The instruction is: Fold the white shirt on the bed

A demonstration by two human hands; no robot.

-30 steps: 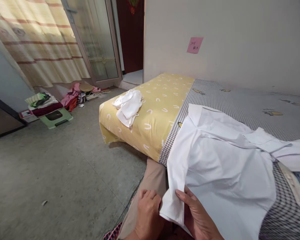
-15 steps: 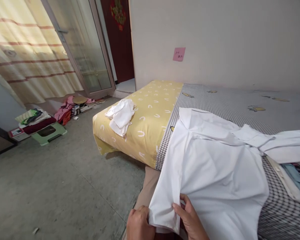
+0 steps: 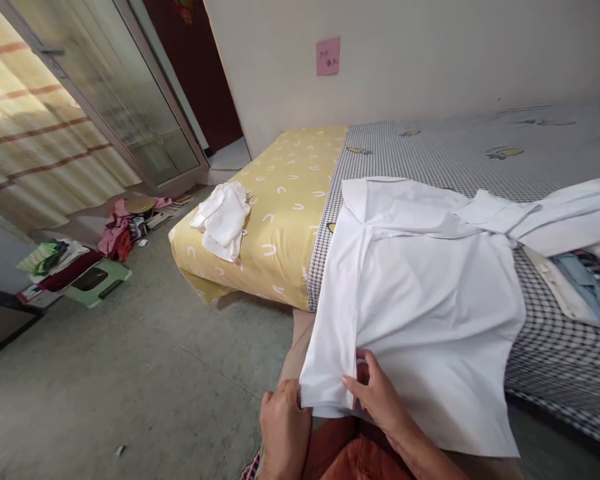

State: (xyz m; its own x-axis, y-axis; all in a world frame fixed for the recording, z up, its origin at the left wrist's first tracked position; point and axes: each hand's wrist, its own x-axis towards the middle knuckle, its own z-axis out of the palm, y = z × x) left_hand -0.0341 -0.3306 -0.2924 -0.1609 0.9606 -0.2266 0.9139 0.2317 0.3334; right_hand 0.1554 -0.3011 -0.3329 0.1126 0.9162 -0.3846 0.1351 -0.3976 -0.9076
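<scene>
A white shirt [image 3: 430, 307] lies spread over the bed's near edge, its lower part hanging toward my lap. One sleeve stretches off to the right. The left side is turned over into a long strip. My left hand [image 3: 284, 420] is closed around the lower left corner of that strip. With thumb and fingers my right hand [image 3: 373, 387] pinches the strip's inner edge near the hem. A crumpled white cloth [image 3: 223, 221] rests on the yellow bedding, well apart from both hands.
Yellow bedding [image 3: 285, 200] and a checked sheet [image 3: 555, 360] cover the bed. Folded clothes [image 3: 580, 283] lie at the right, partly under the sleeve. On the floor at left stand a green stool [image 3: 100, 283] with clothes and a pile of pink and red items [image 3: 116, 230].
The view has tilted down and turned slightly right, so more of the shirt's hem and my lap shows. Both hands keep their hold on the shirt's folded side.
</scene>
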